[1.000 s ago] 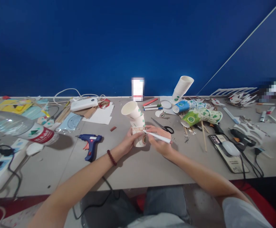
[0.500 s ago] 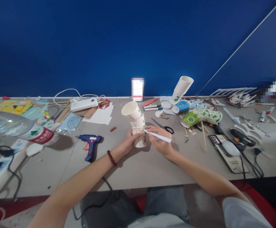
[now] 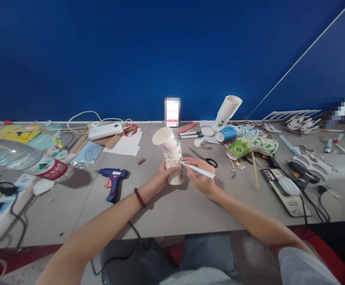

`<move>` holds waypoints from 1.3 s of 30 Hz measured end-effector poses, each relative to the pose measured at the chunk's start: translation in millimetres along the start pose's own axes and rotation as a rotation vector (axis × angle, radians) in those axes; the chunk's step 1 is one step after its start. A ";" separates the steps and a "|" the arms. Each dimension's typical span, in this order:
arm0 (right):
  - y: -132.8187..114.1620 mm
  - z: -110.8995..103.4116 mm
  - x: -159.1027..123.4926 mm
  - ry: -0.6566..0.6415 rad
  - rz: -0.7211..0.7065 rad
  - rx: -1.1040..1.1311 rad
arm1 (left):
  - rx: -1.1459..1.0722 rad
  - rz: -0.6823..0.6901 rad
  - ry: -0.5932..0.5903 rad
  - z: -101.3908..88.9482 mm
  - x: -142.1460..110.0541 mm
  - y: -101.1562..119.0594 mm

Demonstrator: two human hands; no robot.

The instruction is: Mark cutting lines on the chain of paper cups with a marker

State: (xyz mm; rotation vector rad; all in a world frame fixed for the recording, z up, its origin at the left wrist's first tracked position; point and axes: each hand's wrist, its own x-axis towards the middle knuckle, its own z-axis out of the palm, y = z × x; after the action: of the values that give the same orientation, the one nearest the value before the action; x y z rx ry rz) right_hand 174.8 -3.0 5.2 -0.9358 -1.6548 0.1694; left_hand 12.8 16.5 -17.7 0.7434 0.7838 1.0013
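Observation:
Paper cups (image 3: 175,180) are joined in a stack on the table in front of me, the top one leaning to the left. My left hand (image 3: 161,177) is closed around the left side of the lower cup, which has an orange printed pattern. In my right hand (image 3: 200,180) is a white marker (image 3: 200,171), pinched with its tip at the cup's right side. The right fingertips lie close to the cup; whether they touch it I cannot tell.
A blue glue gun (image 3: 113,182) lies left, near a large plastic bottle (image 3: 29,158). Scissors (image 3: 203,157), several markers (image 3: 191,136), a tall cup stack (image 3: 227,113), green cups (image 3: 251,145) and a phone (image 3: 282,194) with a mouse (image 3: 288,185) lie behind and to the right.
The cups and both hands hold almost the same position. A pale blurred shape has appeared at the far right edge of the table.

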 end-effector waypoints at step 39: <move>1.5 -2.0 -2.4 -0.052 -0.013 0.012 | 0.016 -0.009 -0.001 5.4 -4.2 5.4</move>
State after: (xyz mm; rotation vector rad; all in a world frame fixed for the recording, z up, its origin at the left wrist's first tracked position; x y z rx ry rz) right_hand 177.3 -4.3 3.2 -0.9180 -1.7057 0.1960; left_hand 13.6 13.6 -9.5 0.7531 0.7946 0.9872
